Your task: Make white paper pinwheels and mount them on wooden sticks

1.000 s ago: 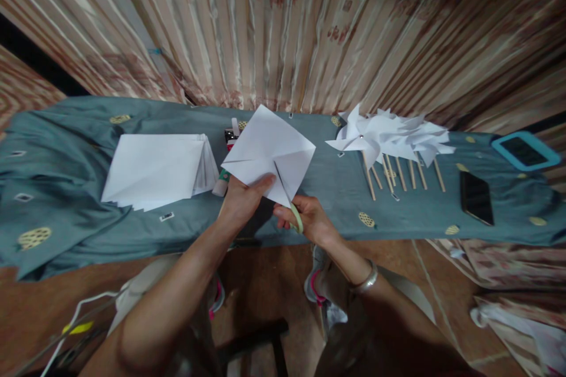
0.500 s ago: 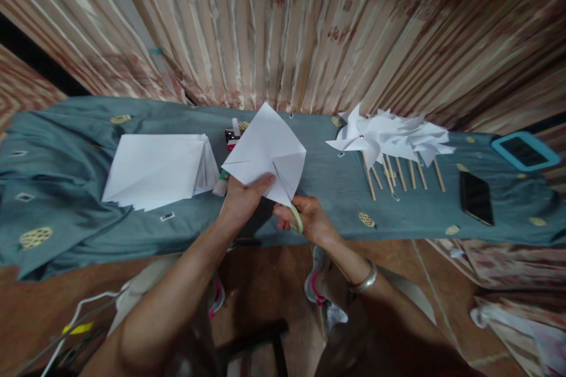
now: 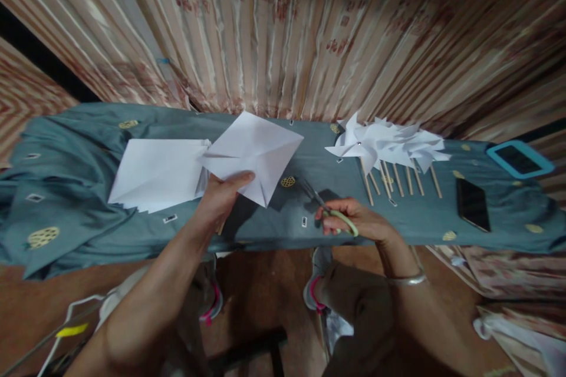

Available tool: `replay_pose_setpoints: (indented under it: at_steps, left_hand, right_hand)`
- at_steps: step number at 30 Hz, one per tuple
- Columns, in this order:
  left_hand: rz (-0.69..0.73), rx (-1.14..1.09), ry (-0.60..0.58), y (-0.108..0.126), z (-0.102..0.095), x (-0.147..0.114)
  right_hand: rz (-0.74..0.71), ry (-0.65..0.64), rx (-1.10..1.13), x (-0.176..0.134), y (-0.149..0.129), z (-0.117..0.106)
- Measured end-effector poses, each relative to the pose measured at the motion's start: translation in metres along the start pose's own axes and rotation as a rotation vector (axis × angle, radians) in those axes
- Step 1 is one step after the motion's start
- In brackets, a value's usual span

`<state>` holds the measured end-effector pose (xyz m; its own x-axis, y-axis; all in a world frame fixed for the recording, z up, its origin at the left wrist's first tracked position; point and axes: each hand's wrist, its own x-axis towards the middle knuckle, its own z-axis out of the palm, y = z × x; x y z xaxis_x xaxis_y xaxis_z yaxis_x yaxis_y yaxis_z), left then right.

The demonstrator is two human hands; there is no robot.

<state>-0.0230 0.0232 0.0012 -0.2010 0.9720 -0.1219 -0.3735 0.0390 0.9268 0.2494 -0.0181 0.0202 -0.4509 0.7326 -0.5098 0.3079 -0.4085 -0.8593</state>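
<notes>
A square white paper sheet (image 3: 254, 144) with slits running in from its corners is pinched in my left hand (image 3: 227, 191), thumb on top. It is held above the cloth and partly covers the right side of a stack of white paper (image 3: 161, 171). My right hand (image 3: 349, 218) grips scissors (image 3: 342, 221) with pale green handles by their loops. Their blades point up and left, apart from the sheet. Finished white paper pinwheels (image 3: 389, 144) on wooden sticks lie in an overlapping row to the right.
A teal patterned cloth (image 3: 269, 230) covers the long narrow table. At its right end lie a black phone (image 3: 473, 201) and a blue-framed tablet (image 3: 519, 159). A pleated curtain (image 3: 274, 29) hangs behind. Below the near edge are my legs and shoes.
My right hand has drawn the scissors away from the sheet, to the right and slightly down. My left hand has shifted the sheet left, and the small items beneath are now mostly hidden.
</notes>
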Motion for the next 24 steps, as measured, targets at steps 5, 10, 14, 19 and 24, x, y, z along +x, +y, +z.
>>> replay_pose_setpoints:
  at_steps: [5,10,14,19,24]
  left_hand:
    - [-0.172,0.122,-0.147,-0.004,-0.005,-0.015]
    - [-0.298,0.202,-0.276,-0.014,0.0,-0.032]
    - [-0.394,0.113,-0.367,-0.009,0.006,-0.036]
    - [-0.464,-0.227,-0.43,0.004,0.009,-0.029]
    - [-0.401,-0.338,-0.416,0.002,0.018,-0.033]
  right_hand:
    - [-0.223,0.495,0.152,0.008,0.004,-0.012]
    - [-0.308,0.522,0.178,0.027,-0.004,-0.003]
    - [-0.227,0.443,0.238,0.031,-0.011,0.005]
    - [-0.242,0.56,0.53,0.044,-0.01,0.022]
    - [-0.354,0.726,0.622,0.063,-0.005,0.036]
